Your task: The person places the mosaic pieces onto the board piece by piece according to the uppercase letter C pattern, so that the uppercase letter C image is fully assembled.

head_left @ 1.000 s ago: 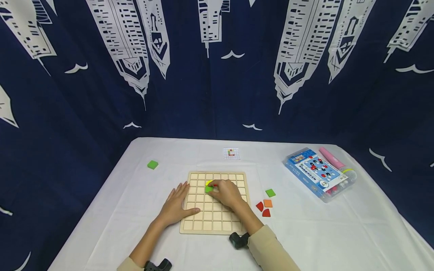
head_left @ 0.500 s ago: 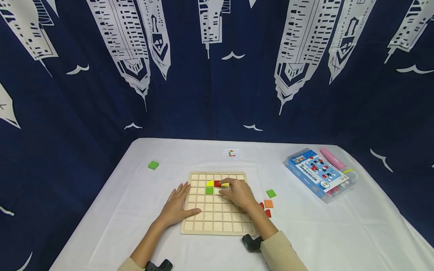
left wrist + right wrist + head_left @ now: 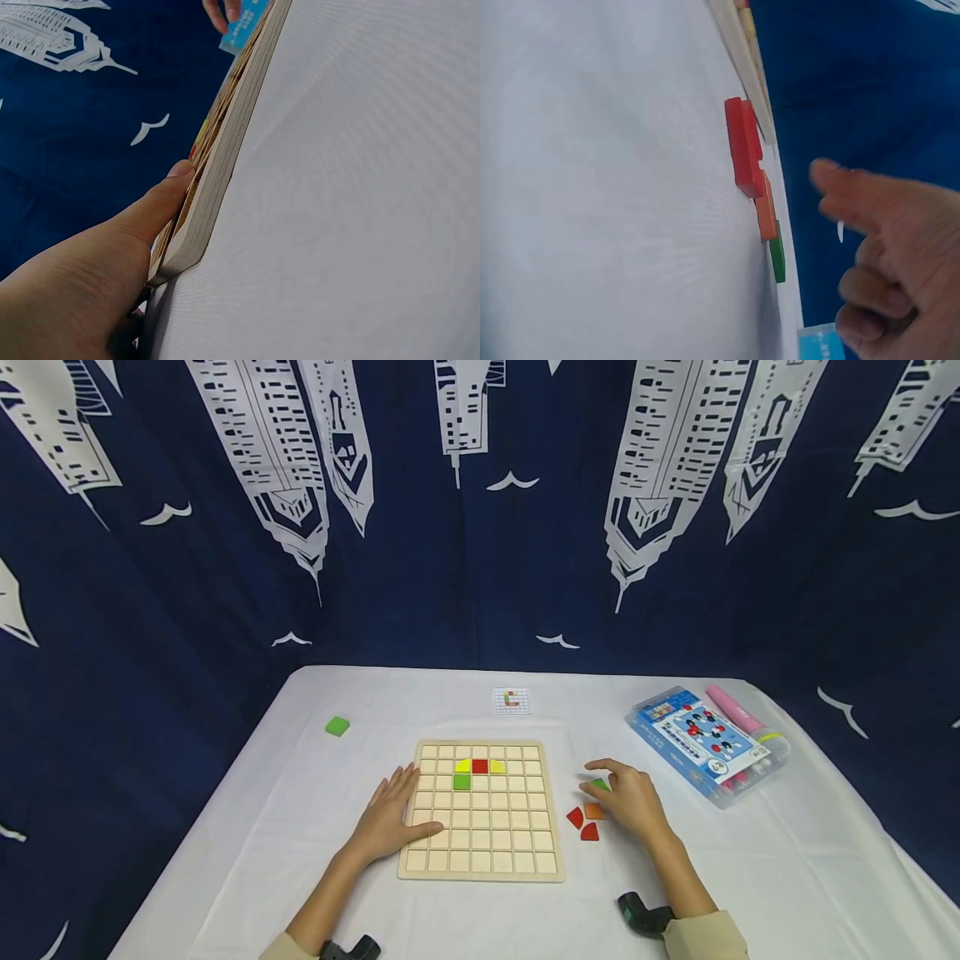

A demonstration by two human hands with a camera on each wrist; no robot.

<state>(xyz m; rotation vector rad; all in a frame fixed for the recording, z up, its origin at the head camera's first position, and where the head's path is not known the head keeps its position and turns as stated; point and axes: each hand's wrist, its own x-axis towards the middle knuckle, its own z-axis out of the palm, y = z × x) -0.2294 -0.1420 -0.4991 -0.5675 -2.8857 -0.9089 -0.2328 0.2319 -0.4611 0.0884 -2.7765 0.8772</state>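
My left hand (image 3: 387,815) rests with spread fingers along the left edge of the wooden grid board (image 3: 460,864); its thumb (image 3: 154,210) lies over the board's rim in the left wrist view. Four cells of the board hold pieces in the head view: a yellow one (image 3: 462,767), a red square (image 3: 480,767), another yellow one (image 3: 497,767) and a green square (image 3: 462,782). Right of the board, my right hand (image 3: 633,800) hovers over a loose green tile (image 3: 601,784), partly covering it. Thumb and index finger stand apart with nothing between them; the other fingers are bent.
Beside the right hand lie an orange square (image 3: 593,811) and two red rounded pieces (image 3: 589,832). Another green tile (image 3: 337,726) is at the far left. A small pattern card (image 3: 512,701) lies behind the board. A blue plastic case (image 3: 697,747) and a pink-capped tube (image 3: 735,710) are at the back right.
My right hand has left the board and moved right to the loose green tile. A red square and a second yellow piece, covered earlier, now show in the row. The left hand stays put.
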